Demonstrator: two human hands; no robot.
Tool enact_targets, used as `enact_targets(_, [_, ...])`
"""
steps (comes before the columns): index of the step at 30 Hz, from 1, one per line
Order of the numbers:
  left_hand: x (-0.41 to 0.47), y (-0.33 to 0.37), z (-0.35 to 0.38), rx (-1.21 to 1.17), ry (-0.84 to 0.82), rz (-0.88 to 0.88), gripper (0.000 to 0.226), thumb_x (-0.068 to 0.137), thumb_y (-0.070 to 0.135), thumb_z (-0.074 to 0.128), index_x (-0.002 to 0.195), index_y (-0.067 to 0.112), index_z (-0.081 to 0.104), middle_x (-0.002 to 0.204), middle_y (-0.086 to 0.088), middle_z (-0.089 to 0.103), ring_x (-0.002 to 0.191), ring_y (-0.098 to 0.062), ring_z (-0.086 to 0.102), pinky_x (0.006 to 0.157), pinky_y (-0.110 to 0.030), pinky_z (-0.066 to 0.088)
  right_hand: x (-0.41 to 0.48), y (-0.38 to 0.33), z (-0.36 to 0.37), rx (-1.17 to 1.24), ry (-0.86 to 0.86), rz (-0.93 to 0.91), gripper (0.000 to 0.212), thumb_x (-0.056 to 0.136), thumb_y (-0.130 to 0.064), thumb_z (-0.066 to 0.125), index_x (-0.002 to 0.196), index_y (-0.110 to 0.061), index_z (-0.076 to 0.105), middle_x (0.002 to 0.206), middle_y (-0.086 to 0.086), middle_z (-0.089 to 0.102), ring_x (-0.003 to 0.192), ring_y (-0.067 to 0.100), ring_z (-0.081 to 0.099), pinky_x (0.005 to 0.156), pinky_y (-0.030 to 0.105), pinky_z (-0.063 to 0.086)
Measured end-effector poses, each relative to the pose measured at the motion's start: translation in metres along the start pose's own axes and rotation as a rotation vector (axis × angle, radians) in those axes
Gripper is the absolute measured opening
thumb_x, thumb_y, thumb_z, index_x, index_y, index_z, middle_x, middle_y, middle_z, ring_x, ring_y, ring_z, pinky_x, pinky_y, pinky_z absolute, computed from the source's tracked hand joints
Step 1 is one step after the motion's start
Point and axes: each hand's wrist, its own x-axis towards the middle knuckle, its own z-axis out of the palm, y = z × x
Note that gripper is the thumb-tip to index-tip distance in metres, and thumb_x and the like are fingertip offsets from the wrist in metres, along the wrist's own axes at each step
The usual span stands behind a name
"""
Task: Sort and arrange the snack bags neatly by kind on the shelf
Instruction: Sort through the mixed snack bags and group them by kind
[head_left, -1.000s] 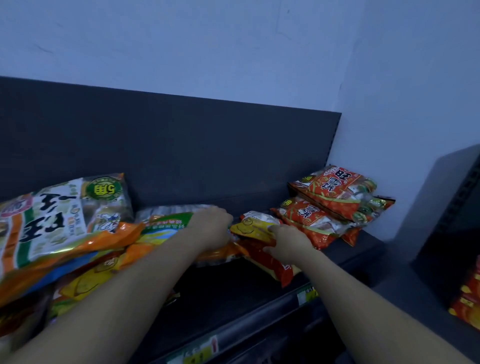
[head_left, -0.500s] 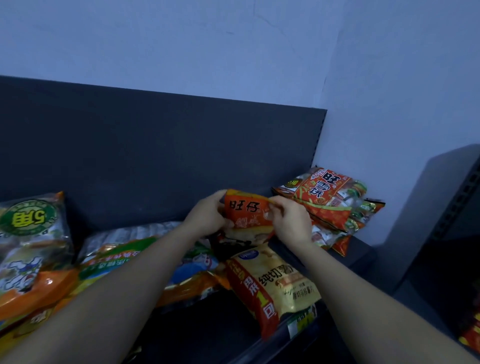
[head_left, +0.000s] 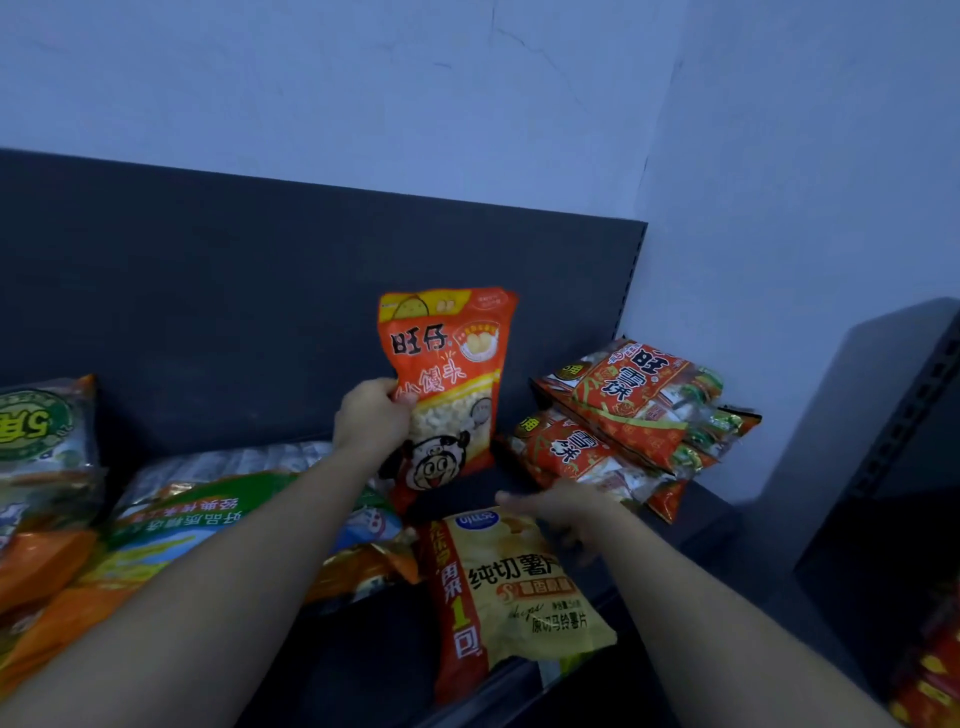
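Note:
My left hand (head_left: 370, 422) grips the left edge of an orange snack bag (head_left: 451, 384) and holds it upright against the dark back panel of the shelf. My right hand (head_left: 563, 512) hovers blurred with fingers spread, just above the top right corner of a yellow potato chip bag (head_left: 511, 597) lying flat near the shelf's front edge. Two red rice cracker bags (head_left: 631, 410) are stacked at the right end of the shelf. A heap of green, orange and white bags (head_left: 171, 525) fills the left side.
The dark shelf board (head_left: 363, 660) has bare room in front of the orange bag. A pale wall (head_left: 779, 208) closes the corner at the right. Another dark shelf unit (head_left: 893, 467) stands at the far right with red bags (head_left: 930, 680) low on it.
The orange bag has been lifted out of the pile and stood upright. My right hand has let go of it and dropped toward the yellow bag.

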Motion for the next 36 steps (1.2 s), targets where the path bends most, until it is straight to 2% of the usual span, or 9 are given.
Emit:
enact_targets(5, [-0.003,-0.002,-0.013,-0.126,0.042,-0.028,0.014,0.097,0.031,0.053,0.096,0.020,0.063,0.086,0.000,0.066,0.080,-0.022,0.063,0.071,-0.035,0.052,0.019,0.004,0.014,-0.064,-0.105,0.023,0.102,0.071,-0.047,0.082,0.147,-0.007,0.028,0.143,0.012,0.045,0.126,0.030,0.050,0.099,0.043,0.047])
enact_targets(9, [-0.009,-0.002,-0.021,-0.265,0.105,-0.056,0.019,0.098,0.027,0.052,0.084,0.019,0.063,0.080,-0.004,0.066,0.076,-0.026,0.063,0.073,-0.040,0.052,0.027,-0.002,0.009,0.011,0.046,-0.124,0.093,0.072,-0.036,0.085,0.141,-0.001,0.034,0.140,0.013,0.046,0.125,0.030,0.050,0.100,0.039,0.047])
enact_targets(13, [-0.015,0.003,-0.032,-0.359,0.186,-0.077,0.022,0.097,0.029,0.051,0.077,0.024,0.059,0.082,-0.003,0.067,0.083,-0.029,0.065,0.081,-0.049,0.055,0.033,-0.012,0.005,0.235,0.264,-0.286,0.062,0.064,-0.038,0.087,0.106,-0.007,0.054,0.110,0.005,0.065,0.097,0.025,0.063,0.088,0.043,0.054])
enact_targets(17, [-0.023,0.019,-0.047,-0.485,0.332,-0.080,0.025,0.098,0.032,0.048,0.075,0.024,0.056,0.081,-0.002,0.063,0.082,-0.027,0.061,0.076,-0.040,0.051,0.014,-0.028,0.003,0.327,0.531,-0.455,0.064,0.069,-0.040,0.083,0.119,-0.020,0.049,0.106,-0.004,0.058,0.101,0.025,0.061,0.086,0.040,0.049])
enact_targets(20, [-0.033,0.030,-0.065,-0.583,0.424,-0.059,0.025,0.099,0.029,0.048,0.076,0.025,0.057,0.083,0.002,0.063,0.080,-0.019,0.058,0.071,-0.033,0.046,0.003,-0.035,0.003,0.417,0.640,-0.589,0.076,0.071,-0.041,0.081,0.134,-0.021,0.043,0.121,-0.001,0.058,0.111,0.026,0.058,0.091,0.045,0.049])
enact_targets(24, [-0.051,0.030,-0.090,-0.624,0.485,-0.066,0.024,0.098,0.029,0.050,0.077,0.021,0.059,0.081,-0.001,0.065,0.078,-0.021,0.059,0.076,-0.041,0.052,-0.010,-0.041,0.011,0.544,0.723,-0.667,0.085,0.070,-0.043,0.082,0.140,-0.018,0.041,0.129,0.002,0.056,0.116,0.027,0.056,0.095,0.050,0.048])
enact_targets(28, [-0.079,0.023,-0.113,-0.557,0.544,-0.058,0.025,0.098,0.032,0.052,0.079,0.018,0.061,0.075,-0.002,0.062,0.073,-0.022,0.058,0.071,-0.039,0.051,-0.028,-0.051,0.023,0.629,0.716,-0.724,0.087,0.072,-0.040,0.082,0.144,-0.018,0.038,0.137,0.004,0.051,0.125,0.027,0.050,0.102,0.050,0.043])
enact_targets(32, [-0.109,0.011,-0.137,-0.546,0.606,-0.069,0.028,0.098,0.032,0.052,0.077,0.015,0.059,0.073,-0.008,0.061,0.074,-0.031,0.063,0.068,-0.054,0.055,-0.051,-0.063,0.045,0.689,0.639,-0.840,0.085,0.073,-0.038,0.081,0.144,-0.020,0.038,0.138,0.002,0.050,0.127,0.024,0.049,0.104,0.048,0.042])
enact_targets(36, [-0.138,-0.002,-0.170,-0.502,0.695,-0.079,0.033,0.098,0.030,0.052,0.069,0.015,0.054,0.061,-0.003,0.051,0.062,-0.024,0.051,0.062,-0.042,0.046,-0.083,-0.078,0.073,0.706,0.580,-0.968,0.083,0.073,-0.036,0.082,0.143,-0.020,0.040,0.137,0.000,0.051,0.126,0.022,0.049,0.104,0.044,0.041])
